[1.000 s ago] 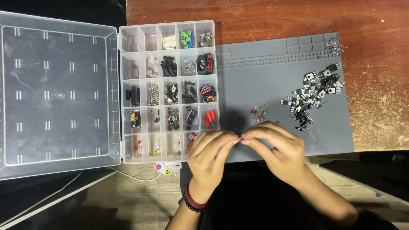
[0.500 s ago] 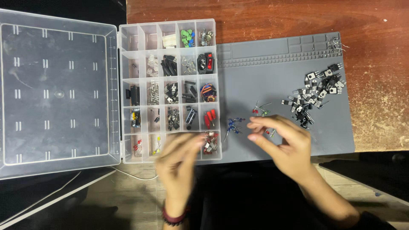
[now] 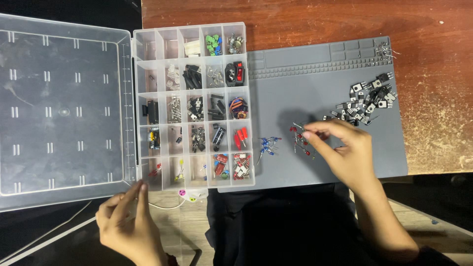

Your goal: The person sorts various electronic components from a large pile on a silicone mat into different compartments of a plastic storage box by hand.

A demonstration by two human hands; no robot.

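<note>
Right fingers (image 3: pixel 315 132): thumb and forefinger nearly pressed together, tips at the red LEDs (image 3: pixel 300 140) on the grey mat (image 3: pixel 315 74); whether one is pinched, cannot tell.
Left hand (image 3: pixel 129 224): fingers loosely spread, empty, at the organiser box (image 3: pixel 144 74) front edge.
Neighbours: blue LEDs (image 3: pixel 268 145) just beside; transistors (image 3: pixel 367 101) apart.
Technique: lift one lead, avoid dragging the rest.

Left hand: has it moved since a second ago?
Yes. The left hand has pulled away from the right hand on the grey mat, going left and toward the person, to the near-left corner of the compartment box.
</note>
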